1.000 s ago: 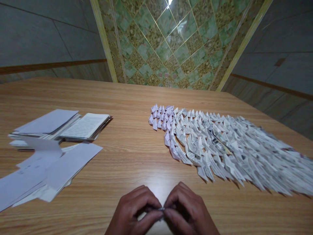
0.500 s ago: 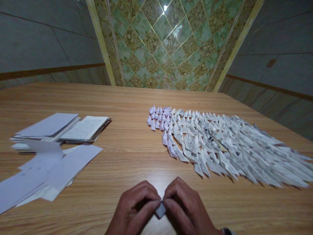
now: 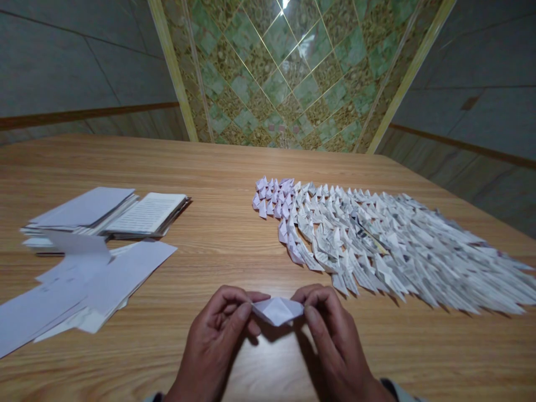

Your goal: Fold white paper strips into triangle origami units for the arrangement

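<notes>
Left hand (image 3: 213, 335), one: angled inward from the wrist, fingers curled, your thumb on the near side, it pinched one end of a white paper boat (image 3: 278, 311). Right hand (image 3: 335, 335), one: a near mirror — it gripped the opposite end. The boat sat between your fingertips, above the wooden table (image 3: 218, 190). Right: rows of folded boats (image 3: 377, 245). Left: loose sheets (image 3: 125, 279) — and stacked paper (image 3: 146, 212) beyond.

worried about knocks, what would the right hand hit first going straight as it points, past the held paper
Beyond the folded paper, probably the lavender paper boats; depth is unclear, so the right hand might pass above them.
</notes>
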`<state>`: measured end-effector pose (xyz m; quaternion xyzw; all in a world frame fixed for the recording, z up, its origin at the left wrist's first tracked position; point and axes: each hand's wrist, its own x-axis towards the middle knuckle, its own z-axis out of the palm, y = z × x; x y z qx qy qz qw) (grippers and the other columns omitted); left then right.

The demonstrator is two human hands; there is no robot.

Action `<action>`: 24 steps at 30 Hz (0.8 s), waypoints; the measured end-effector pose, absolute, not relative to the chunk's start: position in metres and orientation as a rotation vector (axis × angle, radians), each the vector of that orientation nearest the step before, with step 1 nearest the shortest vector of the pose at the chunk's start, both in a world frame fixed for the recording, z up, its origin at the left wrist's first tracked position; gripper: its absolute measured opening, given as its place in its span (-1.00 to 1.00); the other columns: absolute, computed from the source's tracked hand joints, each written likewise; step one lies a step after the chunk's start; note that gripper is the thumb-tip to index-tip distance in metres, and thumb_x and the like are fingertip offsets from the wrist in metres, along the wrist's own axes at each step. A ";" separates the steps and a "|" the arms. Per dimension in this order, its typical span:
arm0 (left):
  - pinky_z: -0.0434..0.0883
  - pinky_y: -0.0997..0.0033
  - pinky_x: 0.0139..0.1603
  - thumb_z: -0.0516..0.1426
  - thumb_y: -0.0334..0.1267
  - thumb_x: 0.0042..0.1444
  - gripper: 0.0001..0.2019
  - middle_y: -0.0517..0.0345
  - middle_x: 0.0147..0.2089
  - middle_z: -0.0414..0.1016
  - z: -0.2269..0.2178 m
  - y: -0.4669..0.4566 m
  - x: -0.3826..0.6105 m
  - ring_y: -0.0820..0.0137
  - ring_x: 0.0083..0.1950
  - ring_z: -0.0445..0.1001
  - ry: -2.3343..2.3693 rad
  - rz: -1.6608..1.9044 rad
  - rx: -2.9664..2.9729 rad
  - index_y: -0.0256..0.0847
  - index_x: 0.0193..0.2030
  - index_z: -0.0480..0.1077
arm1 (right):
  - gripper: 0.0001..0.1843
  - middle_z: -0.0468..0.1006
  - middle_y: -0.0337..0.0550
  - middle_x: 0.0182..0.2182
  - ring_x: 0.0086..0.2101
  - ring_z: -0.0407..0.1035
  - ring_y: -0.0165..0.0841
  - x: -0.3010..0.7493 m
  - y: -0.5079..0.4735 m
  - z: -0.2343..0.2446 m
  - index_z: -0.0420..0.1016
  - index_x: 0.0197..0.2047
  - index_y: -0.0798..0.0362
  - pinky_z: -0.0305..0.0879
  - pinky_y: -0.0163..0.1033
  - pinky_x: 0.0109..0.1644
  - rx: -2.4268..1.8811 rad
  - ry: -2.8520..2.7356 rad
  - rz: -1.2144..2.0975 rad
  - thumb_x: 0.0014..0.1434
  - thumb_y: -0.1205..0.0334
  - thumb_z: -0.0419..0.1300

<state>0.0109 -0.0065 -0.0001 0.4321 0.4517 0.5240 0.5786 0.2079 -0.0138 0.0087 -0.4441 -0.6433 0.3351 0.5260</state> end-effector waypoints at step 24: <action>0.49 0.37 -0.15 0.23 -0.07 0.29 -0.77 0.00 -0.09 0.68 0.002 -0.012 0.013 0.32 -0.22 0.59 0.940 1.118 0.960 -0.17 -0.24 0.36 | -0.85 0.54 -0.07 -0.18 -0.24 0.37 -0.24 0.201 -0.013 0.018 0.54 -0.20 0.02 0.30 -0.17 -0.21 -0.975 -1.985 0.399 0.15 0.41 0.33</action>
